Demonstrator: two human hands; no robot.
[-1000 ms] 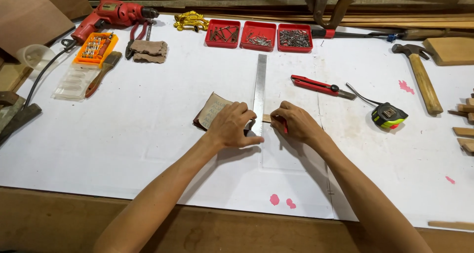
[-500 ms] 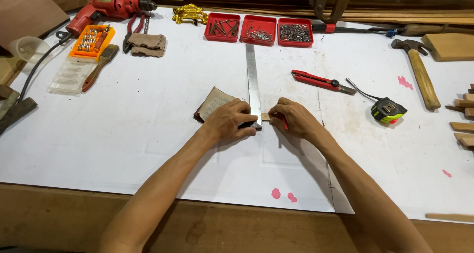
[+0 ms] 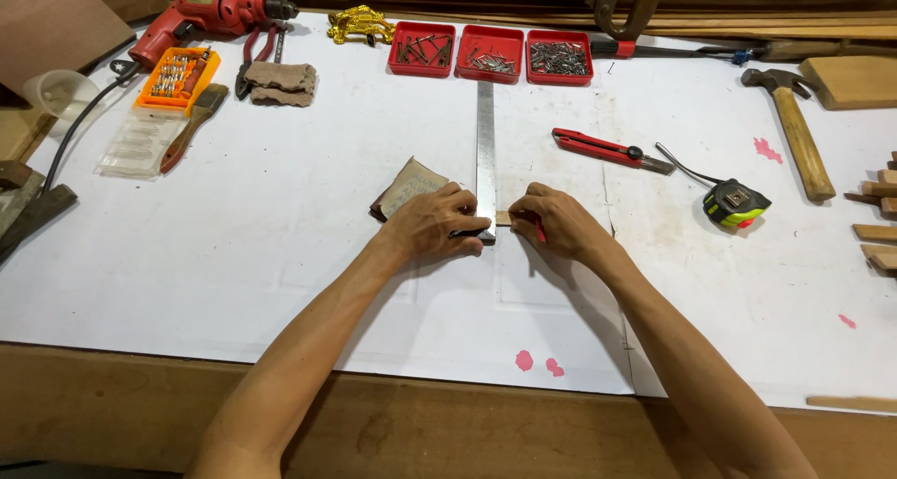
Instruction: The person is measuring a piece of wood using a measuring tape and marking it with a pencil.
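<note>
Swung back upright since the earlier frame, the steel square [image 3: 485,152] lies at frame centre, left hand [image 3: 432,223] clamped on its base; right hand [image 3: 553,223] grips a red pencil [image 3: 540,233] at the small wood strip [image 3: 504,218], marking seemingly unfinished.

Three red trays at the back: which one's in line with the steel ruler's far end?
The middle red tray: the steel ruler points straight at it, with the other two trays flanking either side.

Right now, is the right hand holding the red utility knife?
No, the red utility knife lies alone on the white sheet, beyond the right hand.
</note>
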